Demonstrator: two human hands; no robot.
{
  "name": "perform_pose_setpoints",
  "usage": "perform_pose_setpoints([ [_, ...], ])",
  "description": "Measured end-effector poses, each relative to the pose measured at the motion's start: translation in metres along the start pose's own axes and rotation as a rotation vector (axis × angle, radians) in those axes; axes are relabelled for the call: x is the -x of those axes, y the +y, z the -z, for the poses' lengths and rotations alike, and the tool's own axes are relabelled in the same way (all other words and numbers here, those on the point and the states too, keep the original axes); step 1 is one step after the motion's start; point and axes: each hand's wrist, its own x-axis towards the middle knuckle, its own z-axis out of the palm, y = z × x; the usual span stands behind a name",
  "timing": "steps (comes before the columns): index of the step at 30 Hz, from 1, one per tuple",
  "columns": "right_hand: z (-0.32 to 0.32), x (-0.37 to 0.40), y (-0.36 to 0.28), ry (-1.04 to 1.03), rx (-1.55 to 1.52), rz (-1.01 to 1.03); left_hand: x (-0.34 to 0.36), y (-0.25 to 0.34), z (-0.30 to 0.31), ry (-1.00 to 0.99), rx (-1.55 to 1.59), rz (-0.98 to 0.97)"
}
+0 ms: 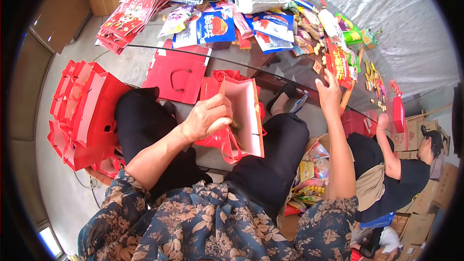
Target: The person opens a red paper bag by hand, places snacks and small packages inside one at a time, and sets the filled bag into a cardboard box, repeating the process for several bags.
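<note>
A red paper gift bag (249, 111) with a white inside stands open between my knees. My left hand (211, 117) is closed on its left rim, and something small and greenish shows inside the bag below the fingers. My right hand (330, 92) is stretched out to the glass table, fingers apart and holding nothing. Its fingertips are right at a red snack packet (339, 64) with yellow lettering. Just left of them is a small wrapped square piece (317, 67).
Snack pouches (215, 26) heap along the glass table (372, 58), with folded red bags (137, 12) at its left end. Several red bags (87, 111) stand left of my knees. A box of snacks (309, 176) is by my right thigh. Another person (401, 174) sits at the right.
</note>
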Motion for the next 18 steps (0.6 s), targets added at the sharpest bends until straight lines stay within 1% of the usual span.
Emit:
perform_pose_setpoints([
  [1,-0.007,-0.009,0.003,-0.018,-0.065,-0.085,0.0,0.001,0.0,-0.004,0.0,0.001],
  [4,-0.042,-0.034,0.031,0.112,0.064,-0.015,0.002,0.0,0.001,-0.01,0.003,0.007],
  [5,-0.051,-0.04,0.038,0.11,0.017,-0.046,0.003,-0.002,0.001,-0.008,0.001,0.008],
  [8,-0.074,-0.061,0.063,0.173,0.037,-0.07,0.004,-0.002,0.003,0.005,0.003,0.015],
  [9,-0.078,-0.068,0.064,0.15,0.071,-0.108,0.004,-0.004,0.003,0.006,0.002,0.017],
  [13,-0.095,-0.096,0.062,0.215,-0.039,-0.069,0.001,-0.006,0.003,0.0,0.007,0.022],
  [18,-0.109,-0.116,0.037,0.153,0.039,-0.036,-0.002,-0.007,0.0,-0.017,0.03,0.034],
])
